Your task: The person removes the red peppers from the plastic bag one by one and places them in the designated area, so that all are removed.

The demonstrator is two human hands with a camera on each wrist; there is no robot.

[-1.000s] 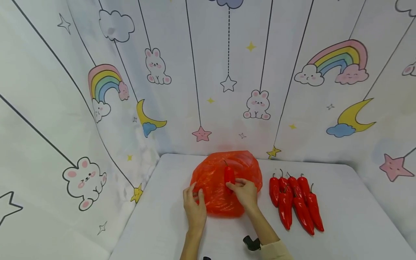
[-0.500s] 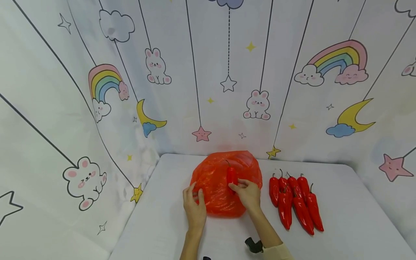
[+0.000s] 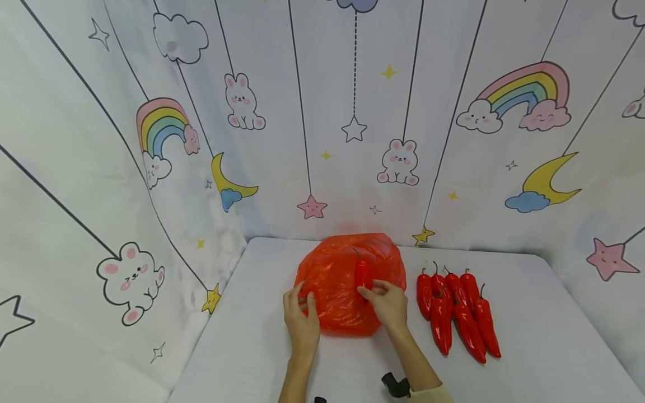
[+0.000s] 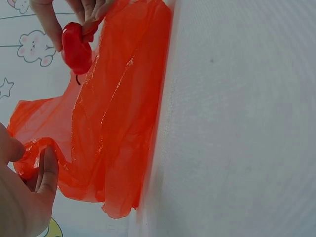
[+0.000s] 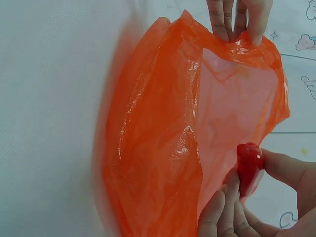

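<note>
An orange-red plastic bag [image 3: 337,316] stands with its mouth spread wide in the middle of the table. At its left rim my left hand [image 3: 303,327] pinches the film between thumb and fingers; the right wrist view shows the fingers of this left hand [image 5: 240,19] folded over the edge. My right hand [image 3: 390,305] pinches a red chili pepper [image 3: 361,274] by its lower part, stem upward, in front of the bag's opening. From the right wrist, the pepper [image 5: 250,168] sits between thumb and fingertips, beside the bag's rim. The bag's contents are hidden.
Several more red chili peppers [image 3: 468,334] lie grouped to the right of the bag on the white table [image 3: 544,330]. Behind rises a white cloth backdrop [image 3: 272,140] printed with rabbits, stars and rainbows. A black device [image 3: 395,385] sits by the right wrist.
The right hand has shifted slightly right with the chili pepper, over the bag. My left hand has kept its place on the rim, and the other peppers lie as before.
</note>
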